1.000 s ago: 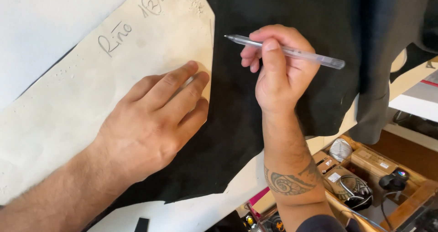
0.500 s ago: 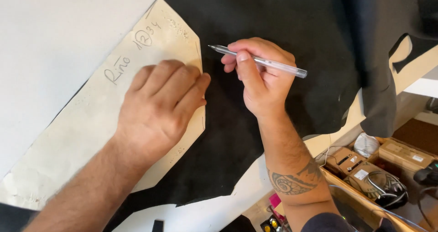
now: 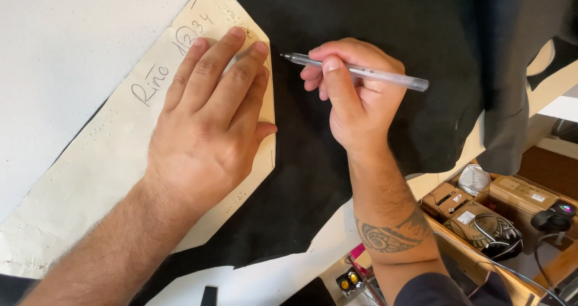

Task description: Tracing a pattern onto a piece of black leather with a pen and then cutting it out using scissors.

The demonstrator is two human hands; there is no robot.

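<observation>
Two hands worked on the table (image 3: 72, 47). The left hand (image 3: 208, 131), which had slid up the cardboard pattern (image 3: 90, 185) over the last second, lay flat with spread fingers, pinning it to the black fabric (image 3: 373, 23). The right hand (image 3: 355, 98), gripping a clear pen (image 3: 361, 72), had moved closer, its tip now just beside the pattern's edge.

Matt cream card pattern (image 3: 120, 161) lies on soft, matt black leather (image 3: 373, 23); beside the pattern, a clear glossy plastic pen (image 3: 361, 72)
</observation>
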